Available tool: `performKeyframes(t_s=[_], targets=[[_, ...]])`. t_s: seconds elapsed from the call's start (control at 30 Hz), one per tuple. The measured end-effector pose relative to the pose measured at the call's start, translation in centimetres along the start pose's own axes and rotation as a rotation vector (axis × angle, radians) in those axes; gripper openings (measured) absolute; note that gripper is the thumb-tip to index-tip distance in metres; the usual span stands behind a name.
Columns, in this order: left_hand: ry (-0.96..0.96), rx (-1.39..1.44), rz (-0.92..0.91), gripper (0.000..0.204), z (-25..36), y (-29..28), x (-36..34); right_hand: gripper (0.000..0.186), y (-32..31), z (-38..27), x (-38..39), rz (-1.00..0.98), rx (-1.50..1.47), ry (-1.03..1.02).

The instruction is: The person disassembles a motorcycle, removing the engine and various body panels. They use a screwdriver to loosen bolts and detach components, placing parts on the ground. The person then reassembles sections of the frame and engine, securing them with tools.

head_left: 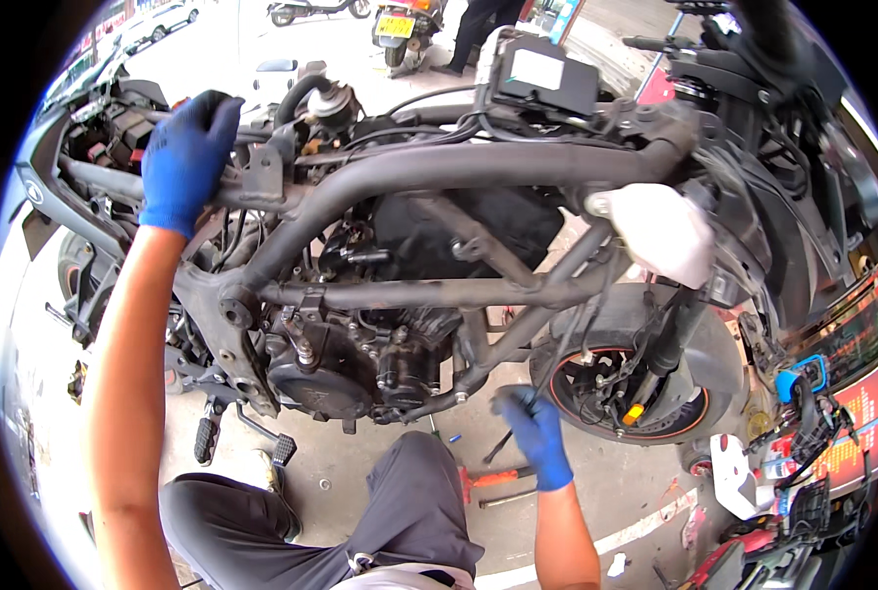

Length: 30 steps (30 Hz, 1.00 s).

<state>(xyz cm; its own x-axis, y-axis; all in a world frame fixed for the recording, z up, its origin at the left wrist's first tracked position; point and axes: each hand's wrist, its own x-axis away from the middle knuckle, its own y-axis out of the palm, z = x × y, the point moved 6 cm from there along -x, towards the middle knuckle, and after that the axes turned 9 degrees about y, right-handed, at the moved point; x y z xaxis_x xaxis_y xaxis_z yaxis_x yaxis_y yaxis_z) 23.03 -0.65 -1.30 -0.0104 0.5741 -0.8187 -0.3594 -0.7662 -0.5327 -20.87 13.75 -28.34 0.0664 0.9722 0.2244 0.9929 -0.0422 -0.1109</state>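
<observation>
Bike's stripped down to the frame point(439, 167), fairings off, engine point(360, 344) still bolted in. Left hand point(188, 157) is clenched round the frame's rear tube. Right hand point(535, 433), below the frame by the front wheel point(645, 393), grips a thin rod point(547, 383), maybe a screwdriver.

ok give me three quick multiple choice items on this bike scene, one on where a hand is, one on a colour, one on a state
1. Where does the left hand rest?
A. on the upper frame tube
B. on the front wheel
C. on the ground

2. What colour are the gloves?
A. white
B. blue
C. red

3. In what state is the motorcycle?
A. fully panelled
B. lying on its side
C. stripped, frame and engine bare

Answers:
1 A, the glove grips the frame tube up top.
2 B, both hands wear blue, the right hand too.
3 C, tubes and engine show uncovered.
</observation>
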Motion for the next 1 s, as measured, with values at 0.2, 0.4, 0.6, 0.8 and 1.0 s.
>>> performKeyframes(t_s=[0.2, 0.4, 0.6, 0.8, 1.0], targets=[[0.009, 0.041, -0.017, 0.028, 0.8, -0.1, 1.2, 0.012, 3.1, -4.3, 4.1, 0.068, 0.121, -0.212], [0.297, -0.167, 0.242, 0.022, 5.2, -3.6, 3.5, 0.020, 4.6, -3.8, 3.2, 0.019, 0.038, 0.015], [0.331, 0.544, -0.179, 0.026, 15.5, -3.4, 16.8, 0.020, 6.4, -4.0, 2.9, -0.178, -0.423, 0.188], [0.037, 0.673, -0.845, 0.035, 14.6, 2.4, 23.3, 0.025, 10.6, -6.9, 2.5, -0.105, -0.660, 0.105], [0.322, 0.338, -0.399, 0.028, 13.3, 0.9, 19.1, 0.033, 13.0, -8.3, 0.8, 0.033, -0.759, -0.019]])
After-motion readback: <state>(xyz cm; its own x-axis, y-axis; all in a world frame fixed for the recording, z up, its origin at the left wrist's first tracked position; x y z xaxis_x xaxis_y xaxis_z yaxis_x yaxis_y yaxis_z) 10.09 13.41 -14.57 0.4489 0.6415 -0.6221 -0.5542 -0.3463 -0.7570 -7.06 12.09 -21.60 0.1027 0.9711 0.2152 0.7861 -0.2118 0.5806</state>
